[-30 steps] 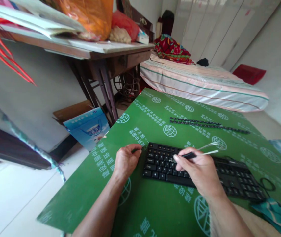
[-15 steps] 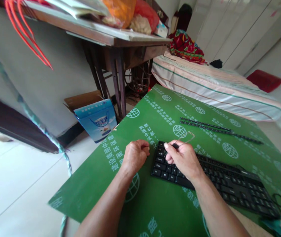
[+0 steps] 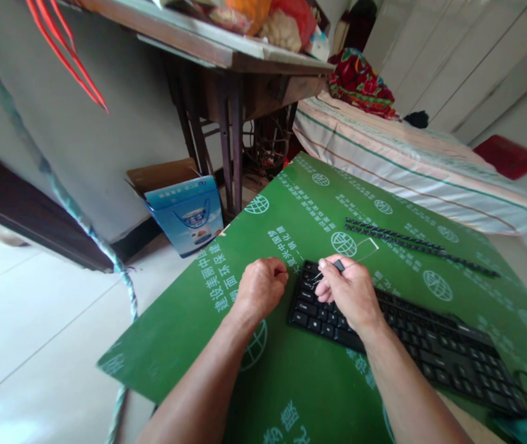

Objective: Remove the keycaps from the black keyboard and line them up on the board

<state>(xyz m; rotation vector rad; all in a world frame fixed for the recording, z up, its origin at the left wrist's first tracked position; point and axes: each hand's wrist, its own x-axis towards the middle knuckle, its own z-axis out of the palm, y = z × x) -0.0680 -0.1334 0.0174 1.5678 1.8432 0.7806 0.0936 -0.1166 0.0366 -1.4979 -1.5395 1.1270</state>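
My right hand (image 3: 347, 287) is above the left end of a black keyboard (image 3: 430, 339). Thumb and fingers pinch a wire keycap puller (image 3: 374, 243), whose bent wire end sticks out past the knuckles. A small black piece (image 3: 339, 266) shows between thumb and forefinger; I cannot tell whether it is the puller's handle or a key. Thin wire tips point down at the upper-left keys. Beside the keyboard's left edge, my left hand (image 3: 263, 287) is closed with its fingers curled in. Anything inside it is hidden.
The keyboard lies on a green printed board (image 3: 189, 351). Black twisted strips (image 3: 421, 246) lie behind it. A blue carton (image 3: 189, 216) stands on the floor by a wooden table (image 3: 226, 55). A bed (image 3: 411, 160) is at the back, and a wrapped cord (image 3: 82, 225) hangs left.
The view has shifted slightly. My right hand has turned a little, so the wire tips and black piece show more clearly. My left hand stays closed beside the keyboard.
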